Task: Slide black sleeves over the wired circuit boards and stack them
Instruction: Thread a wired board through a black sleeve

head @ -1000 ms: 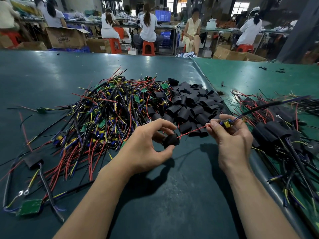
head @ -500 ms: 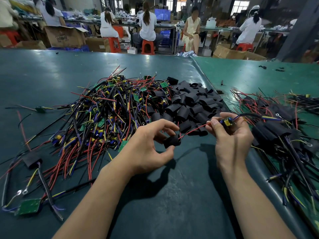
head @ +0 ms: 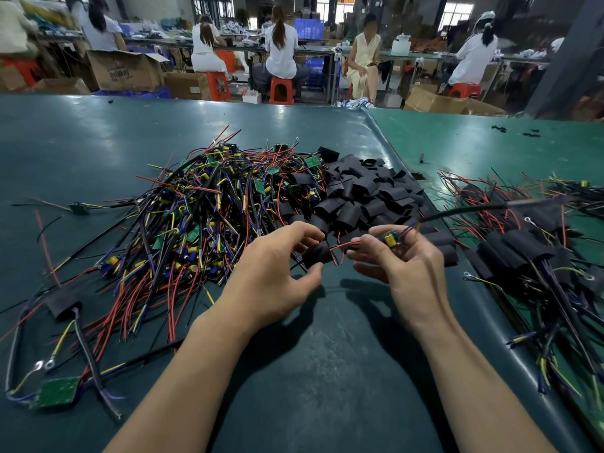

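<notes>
My left hand [head: 277,273] pinches a black sleeve [head: 316,255] between thumb and fingers. My right hand [head: 405,263] grips a wired circuit board [head: 390,239] with a yellow part on it; its red wires run into the sleeve and its black cable trails off to the right. Behind my hands lies a heap of loose black sleeves [head: 366,194]. Left of that is a big tangle of bare wired boards [head: 202,217]. A stack of sleeved boards [head: 529,246] lies to the right.
A sleeved board [head: 62,304] and a bare green board [head: 57,392] lie at the near left. The dark green table [head: 327,371] meets a lighter green table [head: 490,142] on the right. People sit at benches beyond, among cardboard boxes [head: 125,70].
My hands have come closer together, and the red wires now reach into the sleeve. The board's black cable has swung up and out to the right.
</notes>
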`<move>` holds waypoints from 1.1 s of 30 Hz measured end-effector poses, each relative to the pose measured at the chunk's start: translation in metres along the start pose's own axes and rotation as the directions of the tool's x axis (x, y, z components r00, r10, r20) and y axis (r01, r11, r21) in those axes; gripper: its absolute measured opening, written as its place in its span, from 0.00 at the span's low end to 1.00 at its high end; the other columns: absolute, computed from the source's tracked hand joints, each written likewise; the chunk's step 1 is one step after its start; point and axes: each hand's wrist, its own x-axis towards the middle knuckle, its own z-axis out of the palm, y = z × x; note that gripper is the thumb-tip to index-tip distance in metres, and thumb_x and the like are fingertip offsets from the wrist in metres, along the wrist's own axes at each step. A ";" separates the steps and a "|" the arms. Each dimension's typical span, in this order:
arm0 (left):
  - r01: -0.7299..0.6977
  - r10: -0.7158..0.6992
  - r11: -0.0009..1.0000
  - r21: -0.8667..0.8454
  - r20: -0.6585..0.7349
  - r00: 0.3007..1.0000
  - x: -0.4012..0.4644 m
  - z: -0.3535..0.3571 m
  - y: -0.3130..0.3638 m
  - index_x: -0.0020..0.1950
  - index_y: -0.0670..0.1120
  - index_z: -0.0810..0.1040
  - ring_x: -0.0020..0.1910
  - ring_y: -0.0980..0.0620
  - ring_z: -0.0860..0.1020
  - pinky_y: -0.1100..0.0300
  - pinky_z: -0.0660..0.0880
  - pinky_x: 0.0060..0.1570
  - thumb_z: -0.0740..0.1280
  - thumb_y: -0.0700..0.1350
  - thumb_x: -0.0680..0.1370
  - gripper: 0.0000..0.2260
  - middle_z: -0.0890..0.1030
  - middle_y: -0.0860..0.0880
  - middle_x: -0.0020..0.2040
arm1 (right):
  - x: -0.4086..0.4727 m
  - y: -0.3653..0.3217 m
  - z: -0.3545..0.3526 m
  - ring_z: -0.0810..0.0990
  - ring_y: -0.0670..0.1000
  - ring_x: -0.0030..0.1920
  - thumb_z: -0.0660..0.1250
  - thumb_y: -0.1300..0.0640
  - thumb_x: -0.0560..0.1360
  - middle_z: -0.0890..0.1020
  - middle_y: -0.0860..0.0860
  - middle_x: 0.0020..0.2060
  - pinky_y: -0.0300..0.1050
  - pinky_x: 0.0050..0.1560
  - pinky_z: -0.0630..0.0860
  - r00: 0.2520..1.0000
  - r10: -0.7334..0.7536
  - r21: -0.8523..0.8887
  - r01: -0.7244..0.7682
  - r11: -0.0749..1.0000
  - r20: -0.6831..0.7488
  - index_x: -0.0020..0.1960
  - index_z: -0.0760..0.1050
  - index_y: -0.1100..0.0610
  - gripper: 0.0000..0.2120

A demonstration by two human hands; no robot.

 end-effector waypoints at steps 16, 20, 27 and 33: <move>-0.027 0.032 0.994 -0.107 0.044 0.998 0.001 0.006 0.003 0.58 0.44 0.79 0.52 0.58 0.81 0.55 0.77 0.57 0.73 0.38 0.73 0.14 0.83 0.53 0.51 | -0.006 0.001 0.006 0.83 0.51 0.48 0.63 0.50 0.75 0.84 0.53 0.44 0.57 0.53 0.80 0.977 0.107 -0.101 -0.089 0.991 0.183 0.52 0.75 0.57 0.12; -0.012 0.017 0.984 -0.177 0.032 0.999 -0.001 0.012 0.004 0.58 0.47 0.79 0.51 0.59 0.81 0.58 0.77 0.56 0.74 0.37 0.73 0.15 0.84 0.54 0.50 | -0.007 0.002 0.007 0.84 0.52 0.54 0.65 0.50 0.73 0.86 0.52 0.49 0.58 0.57 0.77 0.979 0.087 -0.054 -0.079 0.995 0.183 0.52 0.76 0.59 0.14; 0.024 -0.028 0.966 -0.258 -0.014 1.000 0.000 0.014 0.004 0.56 0.43 0.79 0.49 0.60 0.82 0.66 0.76 0.55 0.73 0.34 0.72 0.14 0.84 0.53 0.48 | -0.005 -0.003 0.003 0.79 0.44 0.32 0.70 0.57 0.69 0.82 0.49 0.34 0.35 0.34 0.78 0.979 0.127 0.100 -0.144 0.984 0.159 0.49 0.82 0.58 0.10; 0.014 -0.027 0.962 -0.271 -0.044 0.999 0.001 0.013 0.003 0.54 0.41 0.80 0.50 0.61 0.82 0.67 0.75 0.56 0.72 0.32 0.73 0.12 0.84 0.53 0.48 | -0.004 -0.005 0.003 0.83 0.49 0.35 0.71 0.61 0.66 0.84 0.54 0.38 0.39 0.39 0.81 0.961 0.187 0.213 -0.230 0.950 0.205 0.46 0.84 0.59 0.09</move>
